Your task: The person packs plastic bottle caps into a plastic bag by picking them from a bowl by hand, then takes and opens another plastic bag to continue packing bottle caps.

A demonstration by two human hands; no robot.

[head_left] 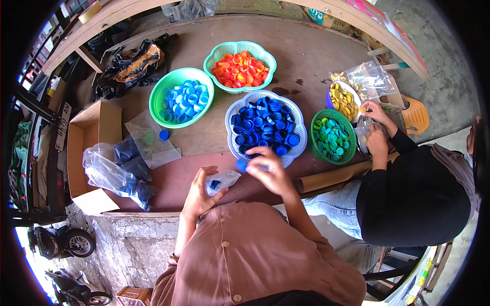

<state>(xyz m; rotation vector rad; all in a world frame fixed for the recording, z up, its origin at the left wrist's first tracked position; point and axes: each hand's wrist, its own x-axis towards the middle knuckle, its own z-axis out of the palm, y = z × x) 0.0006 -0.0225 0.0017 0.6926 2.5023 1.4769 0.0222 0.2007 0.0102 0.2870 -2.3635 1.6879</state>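
Hand-filling of a bag with bottle caps, apparently in mid-cycle; landmark: the pale blue basket (303, 127) of dark blue caps on the counter (204, 145). Left of the basket's near edge: a small clear bag (228, 178), clamped in the fingers of the left hand (198, 196), with something dark blue inside, probably a cap. Just in front of the basket's near edge: the right hand (270, 174), fingers seemingly pinched on a single blue cap (242, 165); blurred, exact fingertip contact impossible to tell. Well left of the basket: a loose cap (164, 134). Just right of the basket: a green basket (317, 152) of green caps.

For good execution, keep the bag mouth spread and turned toward the basket, for a short carry. Bring the cap fully past the plastic edge before release. Grip the film lightly, without creasing the opening closed. Take caps from the landmark basket only, for an unmixed colour.
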